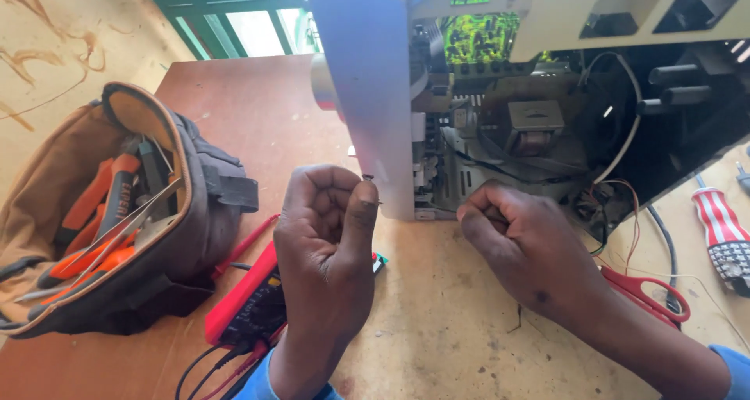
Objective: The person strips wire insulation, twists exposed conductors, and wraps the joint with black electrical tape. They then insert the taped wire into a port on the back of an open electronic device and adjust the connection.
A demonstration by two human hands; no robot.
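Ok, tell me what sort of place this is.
Probably an electronics repair workbench. An opened appliance with a green circuit board and loose wires stands on the wooden table, beside a tool bag of pliers and a red multimeter.

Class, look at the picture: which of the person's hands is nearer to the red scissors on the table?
Right. The right hand is closed just left of the red scissors, its wrist almost over them. The left hand is farther left, above the red meter.

A brown wooden table [258, 111] stands against a tan wall [55, 25] beside a bright, green-framed window [226, 9].
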